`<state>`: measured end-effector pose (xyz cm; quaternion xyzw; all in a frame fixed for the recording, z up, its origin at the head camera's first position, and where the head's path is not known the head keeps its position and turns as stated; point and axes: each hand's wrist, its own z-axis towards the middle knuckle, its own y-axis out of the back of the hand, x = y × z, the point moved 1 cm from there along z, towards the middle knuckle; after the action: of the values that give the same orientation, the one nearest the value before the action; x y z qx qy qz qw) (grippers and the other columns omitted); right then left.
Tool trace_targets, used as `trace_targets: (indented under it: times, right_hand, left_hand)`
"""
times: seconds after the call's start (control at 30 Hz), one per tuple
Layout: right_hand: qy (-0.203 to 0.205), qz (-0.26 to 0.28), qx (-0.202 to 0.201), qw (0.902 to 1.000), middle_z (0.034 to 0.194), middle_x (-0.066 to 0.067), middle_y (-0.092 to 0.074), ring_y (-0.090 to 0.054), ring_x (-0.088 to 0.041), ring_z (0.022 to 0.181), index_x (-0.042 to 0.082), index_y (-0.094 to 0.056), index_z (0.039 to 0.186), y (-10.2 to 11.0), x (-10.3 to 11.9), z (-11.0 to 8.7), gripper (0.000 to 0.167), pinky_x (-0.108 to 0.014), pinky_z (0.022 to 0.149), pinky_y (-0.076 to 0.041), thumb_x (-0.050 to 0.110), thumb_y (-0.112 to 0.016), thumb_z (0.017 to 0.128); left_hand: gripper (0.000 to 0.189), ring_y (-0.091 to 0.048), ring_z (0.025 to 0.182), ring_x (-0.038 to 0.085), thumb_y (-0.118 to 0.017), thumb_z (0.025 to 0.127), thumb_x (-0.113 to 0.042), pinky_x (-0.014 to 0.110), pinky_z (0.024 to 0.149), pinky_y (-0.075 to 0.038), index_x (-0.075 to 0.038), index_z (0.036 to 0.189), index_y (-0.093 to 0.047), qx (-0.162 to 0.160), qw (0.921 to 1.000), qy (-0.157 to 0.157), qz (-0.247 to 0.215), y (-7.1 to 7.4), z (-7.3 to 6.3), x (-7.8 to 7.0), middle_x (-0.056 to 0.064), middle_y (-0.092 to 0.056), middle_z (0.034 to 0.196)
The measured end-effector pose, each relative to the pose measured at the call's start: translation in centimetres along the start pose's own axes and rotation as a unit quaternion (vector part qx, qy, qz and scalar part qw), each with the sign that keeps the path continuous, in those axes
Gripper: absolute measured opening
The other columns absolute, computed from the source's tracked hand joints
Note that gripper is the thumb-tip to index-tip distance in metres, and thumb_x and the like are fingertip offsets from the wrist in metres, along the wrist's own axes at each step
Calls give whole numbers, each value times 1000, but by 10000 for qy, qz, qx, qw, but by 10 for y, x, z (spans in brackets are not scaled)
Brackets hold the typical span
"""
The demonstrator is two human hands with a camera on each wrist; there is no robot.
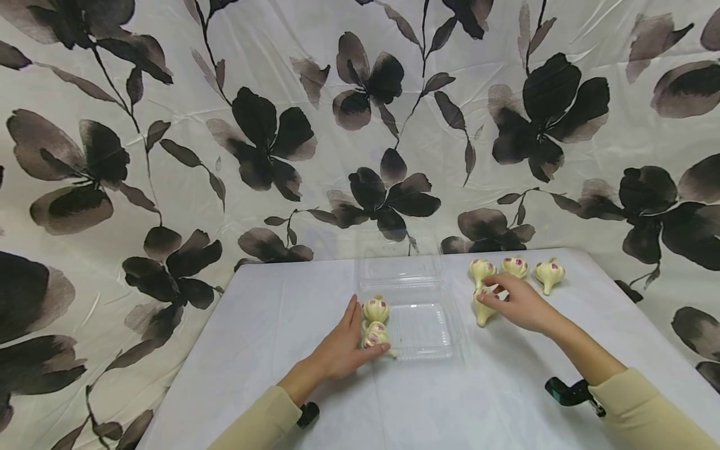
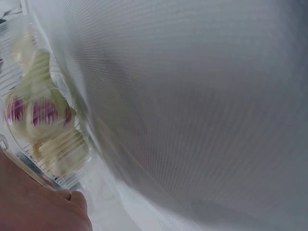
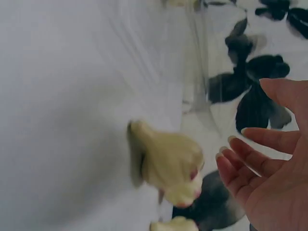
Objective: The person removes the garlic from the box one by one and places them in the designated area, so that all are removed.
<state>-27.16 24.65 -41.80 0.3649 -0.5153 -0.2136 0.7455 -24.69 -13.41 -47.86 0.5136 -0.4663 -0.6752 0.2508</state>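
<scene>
A clear plastic clamshell container (image 1: 423, 326) lies on the table with its lid raised behind it. Two garlic bulbs (image 1: 375, 309), cream with purple patches, sit along its left side; one shows through the plastic in the left wrist view. My left hand (image 1: 340, 350) rests against the container's left side, fingers straight along the wall and thumb across the front corner. Over on the right, my right hand (image 1: 519, 304) hovers beside the nearest loose garlic bulb (image 1: 482, 311). In the right wrist view its fingers are spread and relaxed, apart from the garlic bulb (image 3: 171, 161).
Behind that bulb stand several more loose garlic bulbs (image 1: 549, 275) near the table's back right. The open lid (image 1: 400, 269) reaches the back edge. A white cloth covers the table (image 1: 270, 337), and a floral curtain (image 1: 371, 125) hangs behind.
</scene>
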Motion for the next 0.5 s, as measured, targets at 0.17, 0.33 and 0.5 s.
trace_targets:
  times: [0.17, 0.33, 0.5]
  right_hand:
    - [135, 350, 385, 9986, 126, -18, -65, -61, -29, 108, -5, -61, 132, -16, 18, 2, 48, -39, 84, -53, 29, -68, 100]
    - [479, 468, 606, 9959, 123, -18, -67, -63, -34, 110, -4, -63, 130, -34, 31, 5, 43, -43, 88, -55, 26, -69, 99]
    - [821, 603, 823, 9914, 121, -21, -66, -64, -36, 109, -5, -63, 128, -51, 42, 8, 43, -46, 90, -56, 24, -71, 98]
  left_hand:
    - [119, -22, 153, 36, -53, 90, -79, 48, 118, -34, 7, 161, -11, 47, 9999, -6, -96, 0, 0, 0, 18, 3, 171]
    - [118, -22, 153, 36, -53, 90, -78, 48, 118, -34, 6, 161, -11, 63, 9999, 17, -135, 0, -1, 1, 17, 4, 171]
    - [118, -23, 153, 36, -54, 90, -77, 48, 118, -34, 6, 161, -11, 45, 9999, 30, -148, 0, 0, 1, 17, 4, 171]
